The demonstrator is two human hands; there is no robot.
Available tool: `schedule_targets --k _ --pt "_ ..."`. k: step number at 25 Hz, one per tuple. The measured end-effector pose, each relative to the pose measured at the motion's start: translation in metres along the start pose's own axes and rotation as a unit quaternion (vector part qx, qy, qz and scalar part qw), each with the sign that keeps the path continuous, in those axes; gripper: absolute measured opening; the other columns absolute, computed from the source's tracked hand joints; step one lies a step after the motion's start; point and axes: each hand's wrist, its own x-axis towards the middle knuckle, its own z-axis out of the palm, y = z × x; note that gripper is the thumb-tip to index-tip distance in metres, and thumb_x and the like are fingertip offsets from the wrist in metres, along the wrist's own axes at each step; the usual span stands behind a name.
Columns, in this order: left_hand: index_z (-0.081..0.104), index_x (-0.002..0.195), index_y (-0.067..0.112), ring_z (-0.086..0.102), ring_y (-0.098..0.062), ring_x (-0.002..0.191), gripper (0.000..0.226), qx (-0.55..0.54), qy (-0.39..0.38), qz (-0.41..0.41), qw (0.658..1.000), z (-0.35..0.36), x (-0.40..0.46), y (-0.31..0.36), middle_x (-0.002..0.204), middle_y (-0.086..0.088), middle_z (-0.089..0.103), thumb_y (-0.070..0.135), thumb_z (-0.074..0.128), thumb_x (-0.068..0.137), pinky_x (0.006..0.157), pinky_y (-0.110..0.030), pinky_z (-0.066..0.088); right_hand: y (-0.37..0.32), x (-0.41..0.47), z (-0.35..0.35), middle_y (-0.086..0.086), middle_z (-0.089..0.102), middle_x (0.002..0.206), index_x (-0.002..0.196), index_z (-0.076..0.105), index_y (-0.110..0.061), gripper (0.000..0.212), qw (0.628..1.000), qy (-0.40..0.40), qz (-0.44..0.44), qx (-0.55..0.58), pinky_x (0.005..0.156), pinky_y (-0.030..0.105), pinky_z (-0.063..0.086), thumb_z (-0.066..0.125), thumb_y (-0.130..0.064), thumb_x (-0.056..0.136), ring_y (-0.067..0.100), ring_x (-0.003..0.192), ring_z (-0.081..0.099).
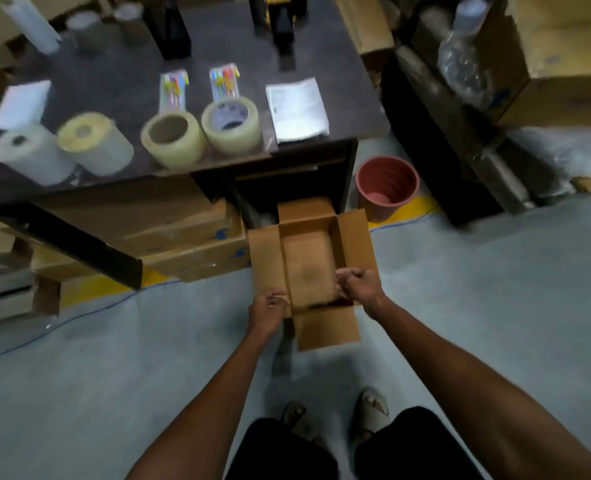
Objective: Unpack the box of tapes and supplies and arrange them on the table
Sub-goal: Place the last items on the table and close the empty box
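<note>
An open brown cardboard box [313, 237] hangs above the floor in front of the table, its flaps spread and its inside bare. My left hand [268, 308] grips its near left edge and my right hand [356, 284] grips its near right edge. On the dark table [121, 81] stand two clear tape rolls [173, 138] [232, 124], a yellowish roll [93, 142] and a white roll [31, 152]. Behind them lie two packs of coloured pens [173, 90] [224, 81], a white printed packet [296, 109] and a white pad [22, 103].
A pink bucket [387, 187] stands on the floor right of the table. Cardboard boxes [190, 244] are stacked under the table, and more boxes [564, 57] with plastic wrap rise at the right. Dark bottles [171, 27] and rolls stand at the table's back. My feet [370, 410] are below.
</note>
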Motion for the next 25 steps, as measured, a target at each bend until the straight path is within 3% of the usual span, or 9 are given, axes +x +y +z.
schedule_targets --k 3,7,9,12,15,18,22,25 --pt "0.072 0.100 0.023 0.068 -0.022 0.095 0.017 0.024 -0.009 -0.008 1.000 0.041 0.038 -0.055 0.103 -0.005 0.072 0.013 0.062 0.092 0.086 -0.041 0.059 0.059 0.059 -0.002 0.012 0.068 0.079 0.099 0.071 0.001 0.019 0.999 -0.003 0.011 -0.045 0.057 0.025 0.054 0.053 0.003 0.095 0.013 0.057 0.062" --pt "0.071 0.110 0.018 0.064 -0.020 0.095 0.021 0.051 -0.022 -0.027 0.998 0.091 0.094 -0.133 0.106 -0.002 0.070 0.012 0.061 0.092 0.083 -0.029 0.053 0.135 0.139 0.000 0.014 0.072 0.093 0.093 0.074 -0.005 0.021 0.997 -0.002 0.007 -0.077 0.086 0.041 0.061 0.055 0.003 0.095 0.032 0.091 0.071" --pt "0.069 0.108 0.019 0.064 -0.020 0.094 0.019 0.059 0.001 -0.034 0.998 0.112 0.124 -0.173 0.106 -0.002 0.070 0.012 0.063 0.091 0.080 -0.026 0.050 0.167 0.178 0.003 0.009 0.073 0.097 0.095 0.076 -0.006 0.018 0.993 0.006 -0.012 -0.117 0.092 0.042 0.058 0.059 -0.001 0.094 0.029 0.096 0.070" --pt "0.066 0.097 0.020 0.064 -0.025 0.095 0.011 0.050 0.036 -0.025 0.998 0.138 0.160 -0.231 0.101 -0.005 0.069 0.012 0.065 0.089 0.078 -0.027 0.046 0.216 0.229 0.004 0.007 0.075 0.101 0.099 0.077 -0.009 0.017 0.970 0.018 -0.033 -0.239 0.087 0.037 0.057 0.064 -0.014 0.090 0.024 0.095 0.069" --pt "0.057 0.099 0.018 0.062 -0.027 0.091 0.012 0.036 0.058 0.006 0.998 0.157 0.185 -0.264 0.098 -0.005 0.065 0.015 0.065 0.091 0.082 -0.036 0.050 0.253 0.264 0.002 0.005 0.076 0.094 0.091 0.078 -0.015 0.021 0.946 0.061 -0.035 -0.316 0.081 0.038 0.059 0.064 -0.027 0.081 0.024 0.090 0.070" --pt "0.048 0.105 0.018 0.056 -0.020 0.077 0.017 0.035 0.060 0.046 0.997 0.172 0.193 -0.272 0.085 0.000 0.054 0.015 0.060 0.094 0.067 -0.031 0.043 0.267 0.285 0.004 0.004 0.075 0.093 0.090 0.075 -0.018 0.032 0.935 0.102 -0.075 -0.331 0.080 0.040 0.060 0.054 -0.038 0.077 0.026 0.088 0.070" --pt "0.051 0.115 0.019 0.050 -0.016 0.068 0.021 0.046 0.035 0.063 0.996 0.183 0.199 -0.275 0.079 -0.001 0.051 0.021 0.058 0.095 0.061 -0.029 0.041 0.262 0.287 -0.003 0.002 0.076 0.081 0.080 0.076 -0.018 0.018 0.933 0.075 -0.124 -0.328 0.079 0.037 0.060 0.060 -0.025 0.081 0.022 0.079 0.071" --pt "0.048 0.120 0.019 0.055 -0.016 0.075 0.031 0.045 0.015 0.020 0.999 0.177 0.202 -0.262 0.099 -0.005 0.059 0.022 0.061 0.092 0.058 -0.025 0.041 0.257 0.278 -0.010 0.012 0.076 0.076 0.079 0.075 -0.010 0.016 0.963 0.021 -0.115 -0.242 0.068 0.039 0.063 0.062 -0.015 0.087 0.021 0.064 0.070"
